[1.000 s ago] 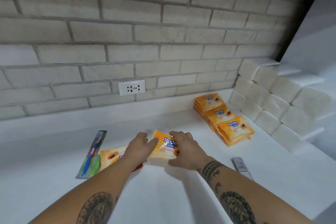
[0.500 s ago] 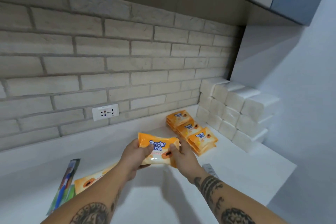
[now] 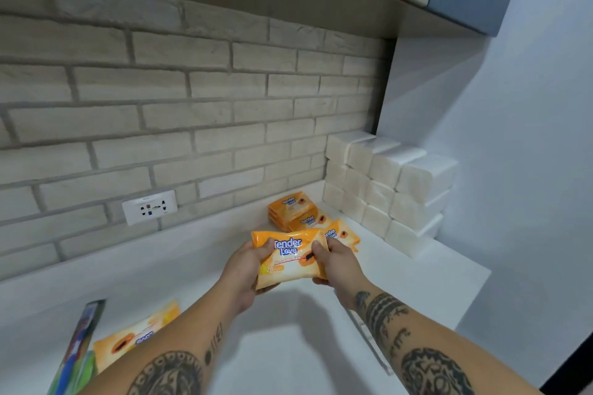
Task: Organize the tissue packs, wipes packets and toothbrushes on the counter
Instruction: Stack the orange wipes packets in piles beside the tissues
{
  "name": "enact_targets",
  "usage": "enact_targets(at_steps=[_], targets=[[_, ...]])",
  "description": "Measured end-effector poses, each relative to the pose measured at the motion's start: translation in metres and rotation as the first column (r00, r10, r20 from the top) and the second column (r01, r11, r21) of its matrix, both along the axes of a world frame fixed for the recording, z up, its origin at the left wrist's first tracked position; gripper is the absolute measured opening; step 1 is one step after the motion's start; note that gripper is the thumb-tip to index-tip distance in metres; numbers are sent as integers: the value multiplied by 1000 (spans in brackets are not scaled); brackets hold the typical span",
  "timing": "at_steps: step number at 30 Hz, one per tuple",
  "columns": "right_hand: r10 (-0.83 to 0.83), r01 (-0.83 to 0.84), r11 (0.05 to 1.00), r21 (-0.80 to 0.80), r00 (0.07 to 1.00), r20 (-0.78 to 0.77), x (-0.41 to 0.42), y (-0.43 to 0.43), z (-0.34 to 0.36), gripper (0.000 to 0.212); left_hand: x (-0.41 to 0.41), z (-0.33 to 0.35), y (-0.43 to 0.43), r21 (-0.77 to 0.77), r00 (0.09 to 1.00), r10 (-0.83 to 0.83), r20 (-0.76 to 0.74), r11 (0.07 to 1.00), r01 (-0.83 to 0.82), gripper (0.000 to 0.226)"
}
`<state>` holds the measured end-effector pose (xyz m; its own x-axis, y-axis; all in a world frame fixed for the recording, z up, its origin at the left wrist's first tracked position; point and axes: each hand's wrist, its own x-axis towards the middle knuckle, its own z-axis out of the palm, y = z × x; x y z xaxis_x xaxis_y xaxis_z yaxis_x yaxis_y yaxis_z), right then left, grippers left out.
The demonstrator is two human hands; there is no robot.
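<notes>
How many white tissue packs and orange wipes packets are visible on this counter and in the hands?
White tissue packs: 12 ends visible.
Orange wipes packets: 5 printed faces visible: 1 held packet between left hand and right hand, 3 in the row, 1 loose packet; stacked ones below uncountable.
Total: 17.

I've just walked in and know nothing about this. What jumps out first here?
The bright orange wipes packet in the middle stands out first, held above the white counter in the grip of the left hand and right hand. Behind it, more orange packets lie near the brick wall. Beside them is a neat stack of white tissue packs in the right corner.
</notes>
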<state>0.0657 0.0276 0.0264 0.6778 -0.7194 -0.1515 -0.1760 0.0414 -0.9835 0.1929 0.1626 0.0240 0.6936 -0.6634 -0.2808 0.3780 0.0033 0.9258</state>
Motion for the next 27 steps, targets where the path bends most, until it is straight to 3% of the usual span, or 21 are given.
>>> enact_targets(at_steps=[6,12,19,23,27], targets=[[-77,77,997,25,997,-9,4,-44,-6,31,1,-8,-44,31,999,3,-33,1000,-2,18],[-95,98,995,37,993,-64,15,-103,-16,34,16,-23,-92,169,998,45,46,984,-52,15],[-10,11,1000,18,997,-80,54,-184,-25,21,46,-37,-164,223,984,155,86,960,-171,9],[34,-39,997,-61,997,-72,82,-218,-33,25,65,-45,-195,270,975,161,152,942,-198,10],[26,-65,971,-230,985,-172,114,-245,-47,32,85,-52,-217,314,947,210,244,906,-282,12]])
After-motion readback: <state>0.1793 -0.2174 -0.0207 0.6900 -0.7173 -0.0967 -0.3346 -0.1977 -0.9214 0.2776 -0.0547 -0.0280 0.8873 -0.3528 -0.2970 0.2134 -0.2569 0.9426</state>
